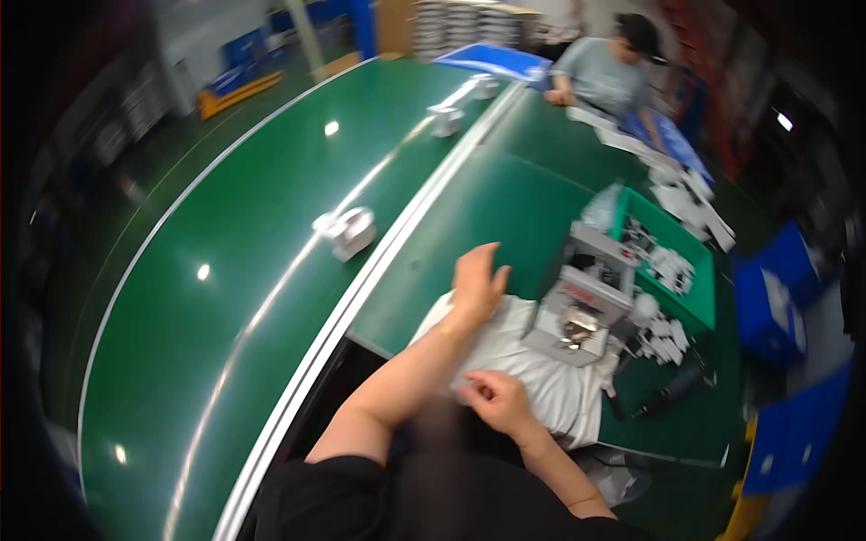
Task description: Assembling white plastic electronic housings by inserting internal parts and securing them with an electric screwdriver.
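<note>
My left hand (478, 281) reaches out over the green worktable (532, 194), just past the far edge of a white cloth (548, 388). Its fingers and thumb are apart, with nothing between them. Lower down, my right hand (502, 402) hovers by the cloth in front of my body. Its fingers are curled in with the fingertips close together; whatever they hold, if anything, is too small and blurred to name. To the right of both hands stands a grey box-shaped fixture (586, 293) with a shiny metal part on its near section.
A green bin (702, 302) of small white and dark parts stands beyond the fixture, near loose white pieces (663, 341) and a dark handheld tool (675, 389). Left of a pale rail runs a green conveyor (244, 243) carrying white parts (350, 233). Another person (603, 77) works at the far end.
</note>
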The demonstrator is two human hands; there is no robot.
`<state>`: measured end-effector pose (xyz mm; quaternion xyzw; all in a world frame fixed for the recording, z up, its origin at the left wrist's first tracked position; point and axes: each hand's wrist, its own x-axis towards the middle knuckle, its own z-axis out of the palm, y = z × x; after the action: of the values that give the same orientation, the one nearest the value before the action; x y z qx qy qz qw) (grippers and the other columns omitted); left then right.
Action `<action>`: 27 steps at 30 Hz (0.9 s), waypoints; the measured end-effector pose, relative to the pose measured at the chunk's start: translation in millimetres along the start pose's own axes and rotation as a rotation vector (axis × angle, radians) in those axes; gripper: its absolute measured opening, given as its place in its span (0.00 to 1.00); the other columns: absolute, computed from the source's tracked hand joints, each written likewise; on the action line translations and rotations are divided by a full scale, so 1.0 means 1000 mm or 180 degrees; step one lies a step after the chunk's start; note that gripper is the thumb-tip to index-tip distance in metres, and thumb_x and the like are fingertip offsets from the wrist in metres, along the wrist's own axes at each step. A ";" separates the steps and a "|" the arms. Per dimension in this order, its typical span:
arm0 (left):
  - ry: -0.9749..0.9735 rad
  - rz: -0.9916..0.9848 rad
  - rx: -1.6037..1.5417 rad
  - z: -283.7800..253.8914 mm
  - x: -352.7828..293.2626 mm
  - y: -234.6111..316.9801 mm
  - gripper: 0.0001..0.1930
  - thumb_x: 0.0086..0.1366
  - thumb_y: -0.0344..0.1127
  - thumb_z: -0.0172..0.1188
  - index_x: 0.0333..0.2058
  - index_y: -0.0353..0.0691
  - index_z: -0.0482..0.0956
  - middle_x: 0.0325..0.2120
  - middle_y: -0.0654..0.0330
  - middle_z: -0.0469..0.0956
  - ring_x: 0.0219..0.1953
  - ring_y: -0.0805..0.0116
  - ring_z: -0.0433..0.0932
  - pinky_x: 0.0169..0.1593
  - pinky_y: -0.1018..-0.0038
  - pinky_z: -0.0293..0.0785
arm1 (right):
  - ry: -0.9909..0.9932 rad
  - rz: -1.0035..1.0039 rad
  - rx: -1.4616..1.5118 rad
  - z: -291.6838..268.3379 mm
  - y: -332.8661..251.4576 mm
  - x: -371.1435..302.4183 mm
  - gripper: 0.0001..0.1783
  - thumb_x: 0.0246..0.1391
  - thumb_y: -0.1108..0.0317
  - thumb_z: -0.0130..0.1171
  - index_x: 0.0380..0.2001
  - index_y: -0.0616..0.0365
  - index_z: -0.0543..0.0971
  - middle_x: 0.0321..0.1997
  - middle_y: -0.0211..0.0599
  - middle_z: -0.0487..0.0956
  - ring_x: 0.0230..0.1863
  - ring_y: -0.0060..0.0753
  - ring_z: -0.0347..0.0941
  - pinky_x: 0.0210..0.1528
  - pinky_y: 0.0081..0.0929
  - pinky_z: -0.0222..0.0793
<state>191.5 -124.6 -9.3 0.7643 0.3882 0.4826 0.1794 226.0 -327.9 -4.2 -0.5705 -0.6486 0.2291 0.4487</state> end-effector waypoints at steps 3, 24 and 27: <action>-0.0019 0.0165 -0.0444 -0.005 0.003 0.016 0.20 0.61 0.32 0.63 0.52 0.39 0.73 0.48 0.49 0.76 0.52 0.48 0.73 0.56 0.60 0.70 | -0.0038 -0.0021 -0.0154 -0.009 -0.011 0.005 0.13 0.51 0.62 0.68 0.38 0.57 0.82 0.25 0.36 0.80 0.25 0.36 0.77 0.29 0.30 0.73; -0.0407 -0.0322 -0.1301 0.002 -0.001 0.021 0.10 0.64 0.29 0.62 0.44 0.36 0.77 0.35 0.61 0.80 0.32 0.74 0.79 0.37 0.77 0.76 | 0.0064 -0.0037 -0.0287 -0.012 -0.012 0.004 0.13 0.55 0.60 0.65 0.39 0.56 0.82 0.27 0.37 0.81 0.29 0.38 0.78 0.34 0.33 0.73; -0.0447 -0.0426 -0.1383 0.002 -0.001 0.021 0.09 0.65 0.29 0.62 0.43 0.35 0.77 0.33 0.62 0.80 0.31 0.76 0.78 0.37 0.77 0.76 | 0.0022 0.0090 -0.0221 -0.012 -0.013 0.003 0.12 0.55 0.60 0.65 0.39 0.56 0.82 0.27 0.37 0.81 0.29 0.38 0.78 0.33 0.33 0.73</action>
<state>202.3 -138.6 2.8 0.7120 0.3116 0.4875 0.3978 229.1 -330.4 13.1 -0.5957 -0.6464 0.2109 0.4276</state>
